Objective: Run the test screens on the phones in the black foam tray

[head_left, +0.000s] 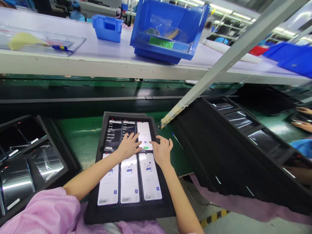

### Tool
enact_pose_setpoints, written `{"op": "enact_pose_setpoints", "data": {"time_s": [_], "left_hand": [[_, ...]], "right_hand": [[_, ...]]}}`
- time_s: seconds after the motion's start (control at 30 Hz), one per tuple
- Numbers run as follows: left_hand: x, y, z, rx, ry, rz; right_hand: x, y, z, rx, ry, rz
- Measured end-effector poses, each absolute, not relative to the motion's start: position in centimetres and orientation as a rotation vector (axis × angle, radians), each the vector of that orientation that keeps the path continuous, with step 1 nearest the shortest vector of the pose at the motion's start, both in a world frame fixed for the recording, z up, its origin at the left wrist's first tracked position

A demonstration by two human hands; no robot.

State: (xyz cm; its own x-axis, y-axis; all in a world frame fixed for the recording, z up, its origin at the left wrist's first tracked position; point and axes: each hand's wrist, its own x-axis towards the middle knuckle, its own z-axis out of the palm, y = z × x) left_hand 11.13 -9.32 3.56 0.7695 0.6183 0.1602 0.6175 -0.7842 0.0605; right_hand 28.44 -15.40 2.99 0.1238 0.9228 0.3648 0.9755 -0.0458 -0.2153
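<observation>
Where the green surface [70, 136] starts at far left, an angled tray [57, 149] holds dark, glossy phones [18, 175]. Above it, a white shelf [73, 63] carries a blue pen [59, 48] and then a small blue bin [107, 34]; the room behind is blurred. At the centre lies a black foam tray [134, 213] with six phones in two rows, two showing dark menus and four lit white. Over the upper row, the left hand [129, 145] has a wide grip, fingers spread, holding nothing, fingertips over the upper-right phone [144, 130]. Just beside it, the right hand [163, 151] has a loose, empty grip, one fingertip at that phone's right edge; I cannot tell whether it touches. A large blue bin [170, 54] with a green label stands on the shelf, and a slanting pole [219, 70] comes down beside the tray. Farther right, under ceiling lights [221, 8], more phones [240, 118] sit in a black holder [202, 139], near another person's hands [303, 125].
</observation>
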Motion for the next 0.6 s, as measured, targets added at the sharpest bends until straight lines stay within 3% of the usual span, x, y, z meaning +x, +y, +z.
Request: {"op": "enact_pose_setpoints", "data": {"time_s": [0.6], "left_hand": [[11.2, -9.42, 3.43, 2.903, 0.945, 0.309]], "right_hand": [[28.59, -15.76, 2.56, -2.016, -1.853, -0.284]]}}
